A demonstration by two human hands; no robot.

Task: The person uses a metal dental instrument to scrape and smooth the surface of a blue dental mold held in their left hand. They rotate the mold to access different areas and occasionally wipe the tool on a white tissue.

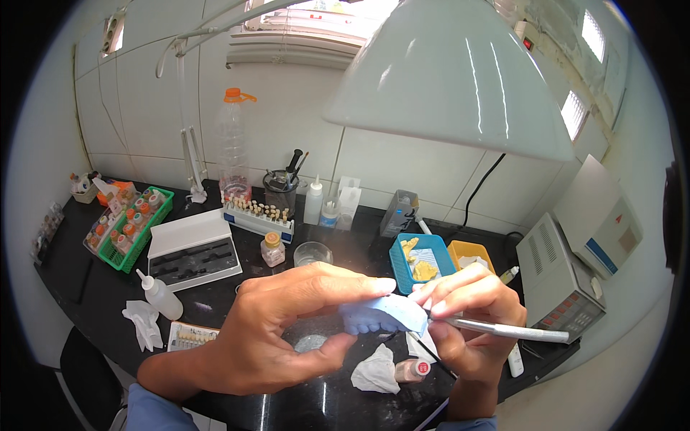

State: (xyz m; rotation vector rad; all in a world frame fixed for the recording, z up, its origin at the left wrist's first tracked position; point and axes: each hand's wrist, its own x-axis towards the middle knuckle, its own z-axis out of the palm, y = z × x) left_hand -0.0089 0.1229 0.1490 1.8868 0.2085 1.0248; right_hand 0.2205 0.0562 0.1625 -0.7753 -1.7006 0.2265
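A light-blue dental cast with a row of moulded teeth along its lower edge is held up over the bench. My left hand grips its left end between thumb and fingers. At the cast's right end, my right hand is closed round a slim silver pen-shaped tool, whose handle points right. The tool's dark tip meets or nearly meets the cast; contact is hard to tell. Below the cast lie a crumpled white tissue and a small bottle of pinkish powder.
A large white lamp shade hangs low ahead. Behind my hands stand a glass dish, a small jar, a tooth shade rack and a blue basket. A squeeze bottle is left, a boxy machine right.
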